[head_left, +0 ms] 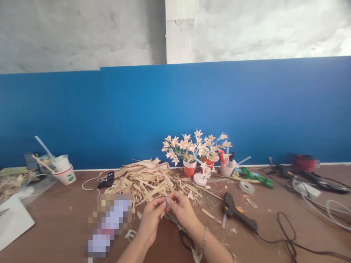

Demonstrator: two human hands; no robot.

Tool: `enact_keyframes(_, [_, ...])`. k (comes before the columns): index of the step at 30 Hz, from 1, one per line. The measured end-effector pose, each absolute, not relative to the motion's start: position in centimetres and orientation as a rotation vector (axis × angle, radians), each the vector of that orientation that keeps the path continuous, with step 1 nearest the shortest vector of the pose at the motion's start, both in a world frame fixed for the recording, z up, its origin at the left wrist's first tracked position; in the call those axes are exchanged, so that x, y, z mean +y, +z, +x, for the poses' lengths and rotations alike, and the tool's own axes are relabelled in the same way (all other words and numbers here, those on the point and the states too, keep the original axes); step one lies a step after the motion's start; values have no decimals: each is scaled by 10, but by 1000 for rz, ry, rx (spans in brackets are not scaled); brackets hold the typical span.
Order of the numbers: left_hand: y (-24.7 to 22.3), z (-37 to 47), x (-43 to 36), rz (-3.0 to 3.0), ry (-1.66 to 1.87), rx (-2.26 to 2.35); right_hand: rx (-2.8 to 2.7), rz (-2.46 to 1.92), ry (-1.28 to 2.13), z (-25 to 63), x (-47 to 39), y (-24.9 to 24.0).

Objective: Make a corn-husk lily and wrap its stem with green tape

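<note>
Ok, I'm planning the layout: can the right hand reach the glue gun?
Likely yes: only low scraps separate the right hand and glue gun, though that hand pinches a small piece.

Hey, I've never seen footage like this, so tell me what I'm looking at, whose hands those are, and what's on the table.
There's no machine here: this one picture comes from a camera worn on a person's head, looking forward and down. The left hand and right hand are that person's own, bare, fingertips together around a small piece, too tiny to identify. On the brown table, beyond the hands, lies a heap of pale dry strips, with pale flowers in small pots behind. Black-handled scissors lie partly under the right hand; farther right is a black glue gun with a cable. Left of the hands, a pixelated patch hides something.
</note>
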State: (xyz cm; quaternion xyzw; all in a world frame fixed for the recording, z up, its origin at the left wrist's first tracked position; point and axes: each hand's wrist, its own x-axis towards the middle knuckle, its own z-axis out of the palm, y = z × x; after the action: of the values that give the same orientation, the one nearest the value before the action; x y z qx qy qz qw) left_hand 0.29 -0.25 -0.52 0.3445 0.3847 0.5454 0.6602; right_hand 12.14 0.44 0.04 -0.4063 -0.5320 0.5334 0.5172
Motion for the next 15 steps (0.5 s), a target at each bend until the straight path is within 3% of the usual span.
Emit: enact_keyframes(15, [-5,1,0,884,1254,1017,-1276,-1047,1198,127,12,-7])
